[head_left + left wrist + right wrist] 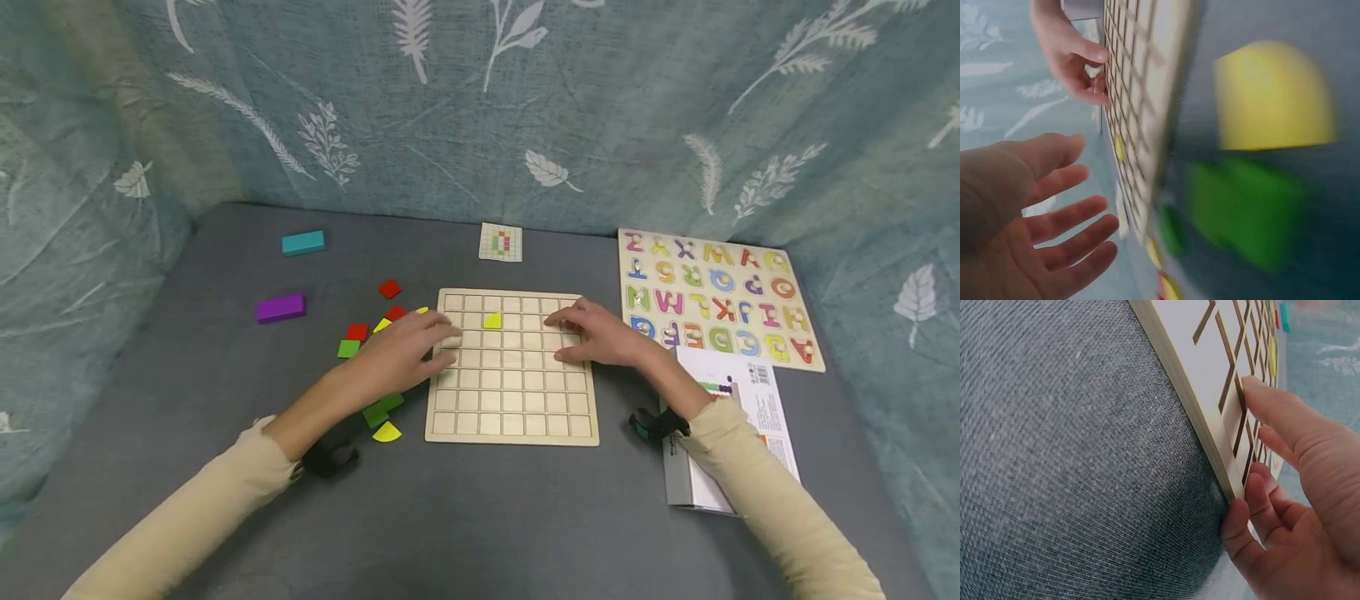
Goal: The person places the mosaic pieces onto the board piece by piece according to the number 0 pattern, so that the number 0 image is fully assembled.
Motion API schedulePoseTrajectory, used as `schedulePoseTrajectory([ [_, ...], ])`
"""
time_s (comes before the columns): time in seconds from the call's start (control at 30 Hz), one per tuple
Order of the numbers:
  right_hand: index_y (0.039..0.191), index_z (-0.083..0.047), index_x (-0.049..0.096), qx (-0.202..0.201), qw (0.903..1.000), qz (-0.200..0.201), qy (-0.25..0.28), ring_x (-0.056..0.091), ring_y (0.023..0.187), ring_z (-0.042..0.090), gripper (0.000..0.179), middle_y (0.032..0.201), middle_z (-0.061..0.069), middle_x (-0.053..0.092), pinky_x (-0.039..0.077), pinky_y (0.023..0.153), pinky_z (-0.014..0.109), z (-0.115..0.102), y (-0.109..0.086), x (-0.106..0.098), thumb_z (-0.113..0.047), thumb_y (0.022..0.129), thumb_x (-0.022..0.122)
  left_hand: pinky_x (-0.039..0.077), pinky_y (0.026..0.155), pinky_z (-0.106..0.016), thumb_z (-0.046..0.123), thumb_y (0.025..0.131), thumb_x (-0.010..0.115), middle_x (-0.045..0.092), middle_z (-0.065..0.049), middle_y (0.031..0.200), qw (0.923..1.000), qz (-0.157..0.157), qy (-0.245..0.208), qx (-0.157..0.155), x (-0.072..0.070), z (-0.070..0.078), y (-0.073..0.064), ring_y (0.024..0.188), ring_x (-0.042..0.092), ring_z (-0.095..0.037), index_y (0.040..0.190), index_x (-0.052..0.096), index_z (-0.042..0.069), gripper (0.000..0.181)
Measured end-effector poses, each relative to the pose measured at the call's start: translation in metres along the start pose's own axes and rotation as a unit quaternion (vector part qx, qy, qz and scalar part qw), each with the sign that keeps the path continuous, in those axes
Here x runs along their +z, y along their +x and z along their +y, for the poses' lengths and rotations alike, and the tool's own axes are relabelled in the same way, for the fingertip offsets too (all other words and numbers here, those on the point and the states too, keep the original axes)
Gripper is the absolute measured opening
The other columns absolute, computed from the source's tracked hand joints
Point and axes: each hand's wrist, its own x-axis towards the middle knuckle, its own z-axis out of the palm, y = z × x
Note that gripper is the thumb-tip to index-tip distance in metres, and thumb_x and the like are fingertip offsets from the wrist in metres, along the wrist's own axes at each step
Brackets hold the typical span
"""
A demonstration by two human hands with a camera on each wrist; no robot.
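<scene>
A wooden grid board (510, 392) lies in the middle of the grey surface, with one yellow quarter-round piece (492, 320) set in a cell near its far edge. My left hand (442, 342) hovers over the board's left edge, fingers straight and spread, holding nothing; the left wrist view shows this hand (1094, 212) with an empty palm beside the board (1141, 94). My right hand (566, 337) rests on the board's right side. In the right wrist view its fingertips (1254, 387) touch the board (1210, 375) on its top and side edge.
Loose red (389, 289), green (348, 348) and yellow (386, 432) pieces lie left of the board. Farther left are a purple block (281, 307) and a teal block (303, 242). A pattern card (500, 242) sits behind the board. An alphabet puzzle (716, 296) and a booklet (757, 417) lie at right.
</scene>
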Motion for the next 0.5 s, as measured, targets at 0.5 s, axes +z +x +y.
schedulePoseTrajectory([
  [0.5, 0.133, -0.006, 0.056, 0.0, 1.0, -0.004, 0.008, 0.039, 0.088, 0.02, 0.05, 0.104, 0.012, 0.048, 0.035, 0.078, 0.034, -0.004, 0.0, -0.001, -0.02, 0.087, 0.072, 0.049, 0.085, -0.053, 0.015, 0.088, 0.071, 0.061, -0.008, 0.122, 0.9871, 0.113, -0.052, -0.101, 0.005, -0.057, -0.112, 0.111, 0.06, -0.029, 0.119, 0.067, 0.01, 0.032],
])
